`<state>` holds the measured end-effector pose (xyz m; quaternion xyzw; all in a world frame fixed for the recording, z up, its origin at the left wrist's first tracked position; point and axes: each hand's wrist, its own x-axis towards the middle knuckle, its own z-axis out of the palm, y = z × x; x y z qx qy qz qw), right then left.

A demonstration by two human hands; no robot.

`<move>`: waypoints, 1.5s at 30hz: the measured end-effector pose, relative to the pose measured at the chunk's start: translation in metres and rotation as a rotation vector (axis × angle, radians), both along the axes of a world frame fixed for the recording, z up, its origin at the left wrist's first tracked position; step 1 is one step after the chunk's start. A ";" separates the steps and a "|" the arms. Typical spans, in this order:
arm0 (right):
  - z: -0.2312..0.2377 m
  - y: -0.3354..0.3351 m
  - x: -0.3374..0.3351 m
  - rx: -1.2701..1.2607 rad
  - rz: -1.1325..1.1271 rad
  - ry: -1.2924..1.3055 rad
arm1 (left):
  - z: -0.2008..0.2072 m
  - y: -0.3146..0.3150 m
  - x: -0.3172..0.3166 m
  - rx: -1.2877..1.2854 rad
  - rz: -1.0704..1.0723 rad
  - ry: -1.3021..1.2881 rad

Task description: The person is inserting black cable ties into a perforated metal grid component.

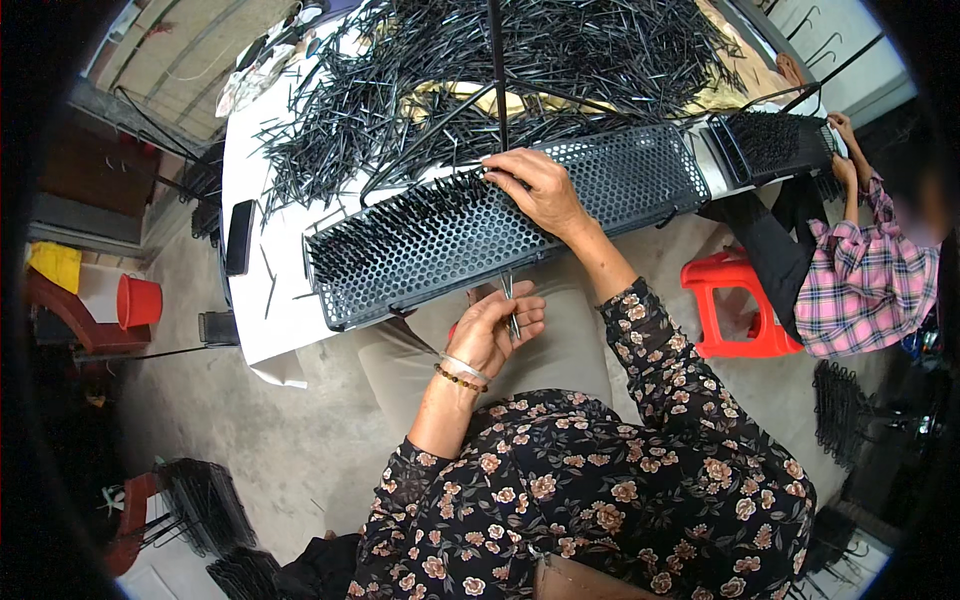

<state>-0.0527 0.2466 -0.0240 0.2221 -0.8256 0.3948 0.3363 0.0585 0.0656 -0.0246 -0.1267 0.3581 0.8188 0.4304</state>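
A long black rack (440, 265) with a perforated top stretches across in front of me. Rows of thin black sticks (400, 222) stand upright in the holes of its left and far part. Over the rack, at the right end of these rows, my right hand (540, 190) has its thumb and fingers pinched together; what they hold is too small to make out. Below the rack's near edge, my left hand (490, 325) is turned palm up. Its curled fingers hold a few thin sticks (513, 310), which point up toward the rack.
A big heap of loose black sticks (560, 55) covers the white table (265, 335) behind the rack. A phone (240, 237) lies at left. At right, a co-worker's hands (848, 150) touch another filled rack (775, 145), beside a red stool (735, 305). A dark upright rod (497, 75) rises beyond my right hand.
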 end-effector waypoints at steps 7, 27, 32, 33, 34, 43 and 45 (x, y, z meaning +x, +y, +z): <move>0.000 -0.002 -0.001 -0.072 -0.031 -0.060 | -0.003 -0.002 0.000 -0.004 0.028 0.001; -0.001 -0.003 0.000 0.040 -0.110 -0.003 | -0.008 -0.005 0.002 0.034 -0.004 0.007; 0.002 -0.003 0.002 0.125 0.023 -0.064 | -0.007 -0.008 0.000 0.063 0.036 -0.003; 0.002 -0.003 0.001 0.152 0.027 -0.067 | -0.007 -0.008 0.001 0.059 0.048 -0.018; 0.001 -0.003 0.000 0.178 0.031 -0.071 | -0.008 -0.009 0.001 0.048 0.054 -0.016; -0.005 -0.001 -0.006 0.062 -0.051 -0.013 | -0.007 -0.012 0.006 0.036 0.023 -0.065; -0.006 -0.001 -0.006 0.090 -0.055 -0.023 | -0.007 -0.012 0.007 0.037 0.034 -0.070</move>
